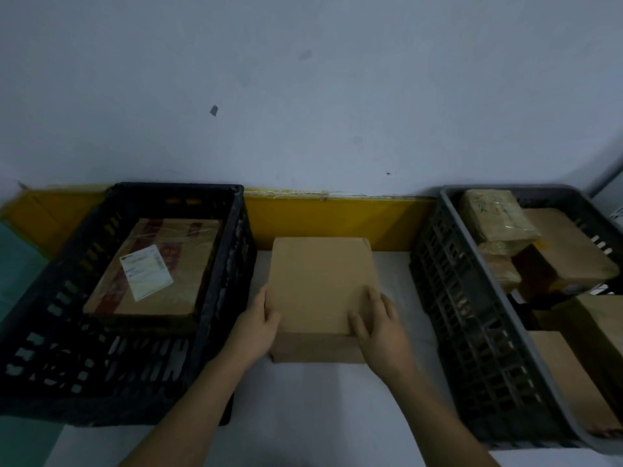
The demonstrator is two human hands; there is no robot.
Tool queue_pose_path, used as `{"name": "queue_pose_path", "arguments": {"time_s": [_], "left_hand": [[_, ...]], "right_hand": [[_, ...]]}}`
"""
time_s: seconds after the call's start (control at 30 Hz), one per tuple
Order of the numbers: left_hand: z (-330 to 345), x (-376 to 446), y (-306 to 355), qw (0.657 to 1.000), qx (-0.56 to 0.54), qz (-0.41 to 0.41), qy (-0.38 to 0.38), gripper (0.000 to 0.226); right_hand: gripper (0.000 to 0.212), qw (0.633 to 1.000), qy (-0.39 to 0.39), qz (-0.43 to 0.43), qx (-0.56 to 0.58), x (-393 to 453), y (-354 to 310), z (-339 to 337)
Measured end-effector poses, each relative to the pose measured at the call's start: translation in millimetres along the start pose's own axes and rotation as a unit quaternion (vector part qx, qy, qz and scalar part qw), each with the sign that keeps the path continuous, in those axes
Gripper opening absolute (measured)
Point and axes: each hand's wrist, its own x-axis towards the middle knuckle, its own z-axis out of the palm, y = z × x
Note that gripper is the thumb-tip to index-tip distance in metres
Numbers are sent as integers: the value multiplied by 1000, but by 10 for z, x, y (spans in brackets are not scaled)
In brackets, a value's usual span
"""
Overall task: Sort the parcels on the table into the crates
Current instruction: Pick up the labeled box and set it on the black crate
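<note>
A plain brown cardboard parcel (320, 284) sits on the white table (303, 416) between two crates. My left hand (258, 328) grips its near left edge and my right hand (379, 328) presses on its near right corner, fingers on top. The black crate (215, 298) on the left holds one taped box with a white label (146, 271). The grey crate (478, 332) on the right holds several brown parcels (569, 257), some wrapped in clear tape.
A pale wall rises just behind the table, with a yellow strip (330, 220) along its base. A teal surface (17, 264) lies at the far left. Bare table shows in front of the parcel.
</note>
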Motion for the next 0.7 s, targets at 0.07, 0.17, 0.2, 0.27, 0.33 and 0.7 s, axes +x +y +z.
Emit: {"name": "queue_pose_path", "arguments": {"time_s": [0.07,0.17,0.2,0.27,0.33,0.7], "left_hand": [[35,-3,-33,999,27,20,4,67],[95,6,-35,997,66,39,10,64],[116,2,-32,996,80,38,12,64],[157,-15,-28,993,107,45,17,66],[172,-27,-27,992,117,53,20,67],[315,9,126,994,92,-10,-64,82]], "right_hand": [[77,999,-3,12,35,-26,-3,29],[84,998,-6,25,63,-36,-2,24],[86,997,-6,27,68,-37,3,28],[92,996,-2,35,84,-25,21,39],[98,993,-4,55,106,-19,38,53],[79,994,77,53,64,-110,-102,-219]]}}
